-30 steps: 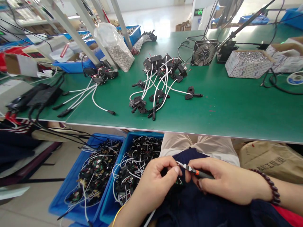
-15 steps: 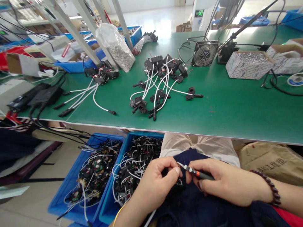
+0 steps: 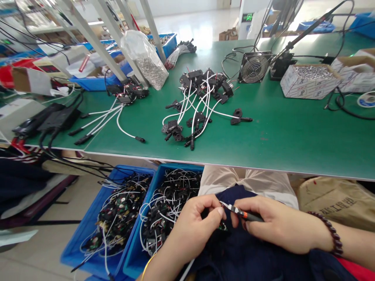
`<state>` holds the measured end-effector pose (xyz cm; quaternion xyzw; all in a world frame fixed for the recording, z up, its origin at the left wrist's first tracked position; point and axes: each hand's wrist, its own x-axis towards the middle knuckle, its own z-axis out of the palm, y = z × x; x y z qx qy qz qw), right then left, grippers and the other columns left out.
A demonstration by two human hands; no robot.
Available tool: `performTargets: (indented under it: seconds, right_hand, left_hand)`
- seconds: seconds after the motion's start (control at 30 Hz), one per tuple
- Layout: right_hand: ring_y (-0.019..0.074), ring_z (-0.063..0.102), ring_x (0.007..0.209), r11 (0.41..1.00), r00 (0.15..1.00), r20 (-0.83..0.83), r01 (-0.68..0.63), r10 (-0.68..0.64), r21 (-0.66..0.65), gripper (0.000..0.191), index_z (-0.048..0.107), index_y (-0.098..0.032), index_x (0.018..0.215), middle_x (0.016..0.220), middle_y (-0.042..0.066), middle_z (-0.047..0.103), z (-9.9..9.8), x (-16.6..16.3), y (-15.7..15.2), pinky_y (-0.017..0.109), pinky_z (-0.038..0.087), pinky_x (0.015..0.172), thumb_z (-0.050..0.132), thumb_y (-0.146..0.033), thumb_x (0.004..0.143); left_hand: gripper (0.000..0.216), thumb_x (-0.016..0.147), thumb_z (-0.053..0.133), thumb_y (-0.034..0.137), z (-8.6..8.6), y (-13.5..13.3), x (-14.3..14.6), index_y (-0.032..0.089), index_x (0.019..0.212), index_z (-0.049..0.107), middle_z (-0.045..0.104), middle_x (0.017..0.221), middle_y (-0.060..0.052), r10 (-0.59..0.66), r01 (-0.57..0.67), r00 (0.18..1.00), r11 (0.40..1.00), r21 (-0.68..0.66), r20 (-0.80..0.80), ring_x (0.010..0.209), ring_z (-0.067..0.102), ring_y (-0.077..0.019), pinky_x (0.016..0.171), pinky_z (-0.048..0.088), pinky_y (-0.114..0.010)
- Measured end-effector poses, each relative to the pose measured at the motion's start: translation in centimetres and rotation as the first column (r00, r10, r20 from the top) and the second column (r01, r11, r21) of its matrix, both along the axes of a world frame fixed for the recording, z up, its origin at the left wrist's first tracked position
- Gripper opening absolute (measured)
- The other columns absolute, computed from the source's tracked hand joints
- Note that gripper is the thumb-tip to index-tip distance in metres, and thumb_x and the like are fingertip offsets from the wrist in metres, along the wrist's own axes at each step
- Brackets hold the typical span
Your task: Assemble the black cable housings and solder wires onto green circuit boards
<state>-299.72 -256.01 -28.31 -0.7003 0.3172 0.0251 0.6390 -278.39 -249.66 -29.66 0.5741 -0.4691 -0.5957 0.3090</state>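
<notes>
Over my lap, below the table edge, my left hand (image 3: pixel 193 228) is closed around a small black part with a white wire (image 3: pixel 185 273) trailing down from it. My right hand (image 3: pixel 275 224) grips a slim tool with an orange band (image 3: pixel 241 213), and its metal tip meets the part at my left thumb. A dark blue cloth (image 3: pixel 234 253) covers my lap under both hands. The part itself is mostly hidden by my fingers.
Two blue bins (image 3: pixel 88 249) of wired black parts stand on the floor at my left. The green table (image 3: pixel 293 132) bears a pile of black parts with white wires (image 3: pixel 199 101), a small fan (image 3: pixel 253 67), boxes of metal pieces (image 3: pixel 307 80) and a bag of screws (image 3: pixel 146 58).
Both hands stay in place over my lap. The view has shifted very slightly.
</notes>
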Motion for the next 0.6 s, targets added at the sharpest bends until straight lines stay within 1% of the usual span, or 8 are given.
performTargets:
  seconds: [0.1,0.17,0.23,0.3,0.37,0.43,0.53,0.6]
  right_hand:
    - [0.0167,0.057,0.083,0.998,0.999,0.016,0.032,-0.031,-0.052,0.021,0.066,-0.021,0.092,0.088,-0.001,0.065,-0.3,0.0,-0.3,0.027,0.042,0.076,0.05,-0.013,0.081]
    - [0.0169,0.058,0.08,0.991,0.993,0.031,0.113,-0.111,-0.077,0.022,0.066,-0.02,0.098,0.09,0.0,0.066,-0.8,-0.4,-1.1,0.028,0.043,0.074,0.05,-0.017,0.083]
    - [0.0167,0.057,0.074,0.965,0.966,0.058,0.254,-0.251,-0.064,0.026,0.065,-0.019,0.107,0.085,0.0,0.063,-1.5,-1.1,-2.5,0.029,0.045,0.071,0.05,-0.024,0.086]
    - [0.0168,0.055,0.07,0.908,0.906,0.108,0.416,-0.409,-0.043,0.032,0.063,-0.018,0.113,0.078,-0.001,0.059,-2.4,-2.2,-4.4,0.03,0.045,0.07,0.053,-0.033,0.087]
    - [0.0171,0.054,0.07,0.831,0.824,0.173,0.554,-0.539,-0.051,0.037,0.063,-0.017,0.113,0.076,-0.001,0.057,-3.2,-3.4,-6.6,0.031,0.045,0.071,0.06,-0.041,0.085]
    - [0.0173,0.054,0.069,0.755,0.745,0.225,0.654,-0.628,-0.056,0.043,0.064,-0.016,0.11,0.075,-0.001,0.056,-4.0,-4.4,-8.6,0.032,0.045,0.069,0.067,-0.046,0.08]
    - [0.0174,0.054,0.067,0.675,0.643,0.268,0.736,-0.717,0.04,0.049,0.064,-0.016,0.109,0.074,-0.001,0.058,-5.2,-5.4,-10.3,0.031,0.043,0.064,0.074,-0.049,0.075]
    - [0.0173,0.055,0.067,0.637,0.58,0.308,0.759,-0.755,0.133,0.051,0.065,-0.017,0.112,0.075,0.0,0.059,-6.2,-5.9,-10.7,0.031,0.042,0.062,0.077,-0.051,0.076]
  left_hand:
    - [0.026,0.086,0.061,0.034,-0.4,0.1,0.3,0.017,0.067,0.066,0.058,0.063,-0.001,0.016,-0.016,0.999,1.0,-0.011,-0.04,0.065,0.052,-0.0152,0.065,0.037,-0.026]
    - [0.027,0.088,0.066,0.038,-0.4,0.2,0.8,0.017,0.07,0.069,0.06,0.065,-0.001,0.083,-0.087,0.984,0.996,-0.019,-0.16,0.07,0.057,-0.0163,0.073,0.044,-0.027]
    - [0.026,0.088,0.071,0.04,0.5,-0.3,1.6,0.018,0.074,0.071,0.059,0.066,0.0,0.204,-0.221,0.917,0.975,-0.01,-0.342,0.075,0.06,-0.0164,0.088,0.051,-0.031]
    - [0.023,0.088,0.075,0.037,2.2,-1.7,2.9,0.018,0.076,0.071,0.059,0.069,0.001,0.302,-0.362,0.827,0.932,-0.038,-0.474,0.077,0.061,-0.0148,0.1,0.053,-0.037]
    - [0.023,0.086,0.078,0.035,4.7,-4.6,4.4,0.018,0.074,0.068,0.059,0.073,0.002,0.318,-0.46,0.79,0.872,-0.165,-0.524,0.078,0.062,-0.0136,0.1,0.056,-0.038]
    - [0.024,0.085,0.08,0.035,7.4,-8.8,5.8,0.018,0.075,0.067,0.058,0.072,0.002,0.269,-0.489,0.814,0.795,-0.359,-0.514,0.078,0.064,-0.0141,0.092,0.06,-0.035]
    - [0.019,0.096,0.068,0.028,11.3,-16.7,7.3,0.018,0.081,0.064,0.057,0.071,0.004,0.223,-0.408,0.909,0.651,-0.64,-0.352,0.073,0.062,-0.0112,0.083,0.059,-0.03]
    - [0.022,0.102,0.058,0.024,13.0,-21.5,7.5,0.015,0.082,0.062,0.057,0.072,0.004,0.244,-0.294,0.953,0.606,-0.739,-0.18,0.073,0.062,-0.0099,0.079,0.056,-0.026]
